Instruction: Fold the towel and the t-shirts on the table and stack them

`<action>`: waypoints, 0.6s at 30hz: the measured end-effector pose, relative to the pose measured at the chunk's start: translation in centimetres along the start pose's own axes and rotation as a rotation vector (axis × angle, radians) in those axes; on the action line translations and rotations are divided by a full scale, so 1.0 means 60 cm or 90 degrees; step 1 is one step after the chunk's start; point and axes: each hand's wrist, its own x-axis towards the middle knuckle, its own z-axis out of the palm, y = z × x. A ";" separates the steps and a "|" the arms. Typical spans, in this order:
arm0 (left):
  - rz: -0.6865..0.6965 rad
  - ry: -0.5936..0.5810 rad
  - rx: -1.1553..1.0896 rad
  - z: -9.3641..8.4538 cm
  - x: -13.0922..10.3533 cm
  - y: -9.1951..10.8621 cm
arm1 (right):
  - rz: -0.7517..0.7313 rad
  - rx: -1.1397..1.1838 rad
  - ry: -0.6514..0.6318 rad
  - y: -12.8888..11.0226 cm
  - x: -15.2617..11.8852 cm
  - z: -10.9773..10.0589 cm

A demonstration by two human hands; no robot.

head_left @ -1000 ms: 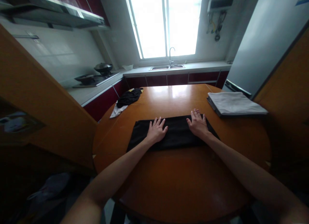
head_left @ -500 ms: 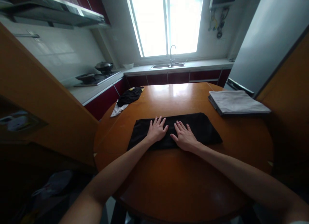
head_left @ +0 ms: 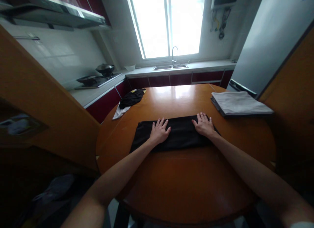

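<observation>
A folded black cloth (head_left: 181,134), perhaps a garment, lies flat as a wide rectangle on the wooden table (head_left: 186,182). My left hand (head_left: 159,131) rests palm down on its left half, fingers spread. Near the cloth's right end, my right hand (head_left: 204,124) also lies flat with fingers stretched out, its fingertips by the far edge. Neither hand grips the fabric. My right hand and forearm cover part of the cloth's right side.
Folded grey and dark fabric (head_left: 241,103) is stacked at the table's right. A crumpled black garment (head_left: 132,97) with white and yellow parts sits at the far left edge. Beyond are a sink (head_left: 170,67), a stove (head_left: 98,80) and a refrigerator (head_left: 255,44).
My right hand has slid rightward and slightly away across the black cloth, from near its middle to its right end. My left hand has stayed in place.
</observation>
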 end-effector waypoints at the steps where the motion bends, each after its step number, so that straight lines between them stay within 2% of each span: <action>1: -0.001 0.005 -0.006 0.000 0.000 0.001 | 0.000 -0.002 0.005 0.000 0.000 0.002; 4: -0.014 0.026 -0.039 -0.003 -0.002 -0.006 | -0.004 0.001 0.013 0.000 0.000 0.008; 6: -0.033 0.036 -0.047 -0.009 -0.009 -0.023 | -0.006 0.003 0.017 0.000 0.001 0.010; 10: -0.103 0.022 -0.003 -0.023 -0.035 -0.090 | -0.005 0.006 0.012 0.002 0.004 0.013; 14: -0.150 -0.026 0.022 -0.032 -0.057 -0.150 | -0.005 0.009 0.008 0.002 0.006 0.014; 16: -0.145 -0.038 0.033 -0.038 -0.060 -0.158 | -0.006 0.013 0.001 0.003 0.006 0.013; 18: -0.138 -0.022 0.055 -0.044 -0.058 -0.147 | -0.008 0.020 -0.002 0.004 0.005 0.009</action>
